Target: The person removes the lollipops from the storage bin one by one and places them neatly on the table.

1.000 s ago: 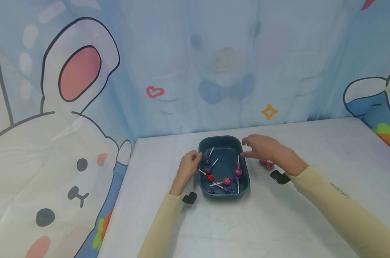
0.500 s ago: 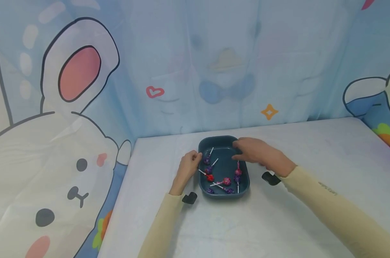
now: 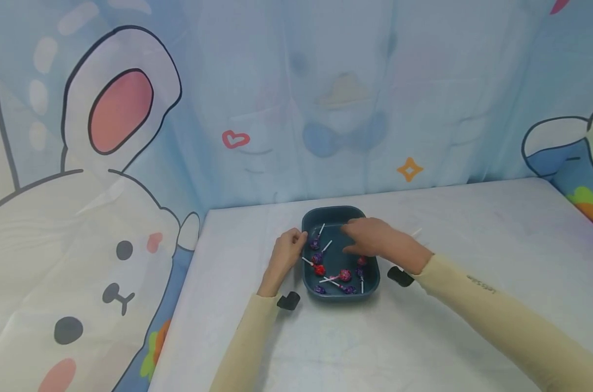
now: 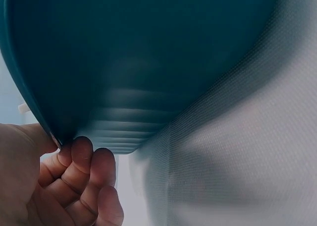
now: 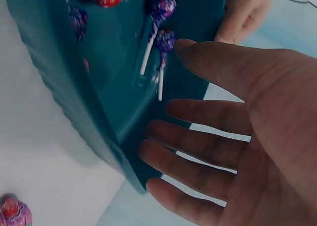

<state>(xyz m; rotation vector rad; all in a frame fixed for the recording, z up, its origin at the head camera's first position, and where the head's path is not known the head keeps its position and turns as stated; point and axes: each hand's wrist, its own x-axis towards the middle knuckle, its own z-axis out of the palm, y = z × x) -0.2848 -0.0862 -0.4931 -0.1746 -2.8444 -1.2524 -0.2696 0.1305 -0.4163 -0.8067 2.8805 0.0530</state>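
Note:
A dark teal tray (image 3: 332,298) with rounded corners stands on the white table and holds several lollipops, among them a red one (image 3: 319,270), a pink one (image 3: 344,275) and purple ones (image 3: 315,244). My left hand (image 3: 287,251) pinches the tray's left rim between thumb and fingers, as the left wrist view shows. Over the tray's right side reaches my right hand (image 3: 374,238), palm toward the inside, its fingers (image 5: 193,141) spread and holding nothing. Two purple lollipops (image 5: 166,40) lie near its thumb in the right wrist view.
Outside the tray a pink-and-red lollipop (image 5: 16,212) lies on the table; a white stick (image 3: 416,232) shows behind my right wrist. A blue cartoon curtain (image 3: 286,109) hangs at the table's back edge. A rabbit print (image 3: 105,245) covers the left side.
My right hand has moved left and slightly nearer, from the tray's right rim to over its inside. The left hand and the tray have stayed in place.

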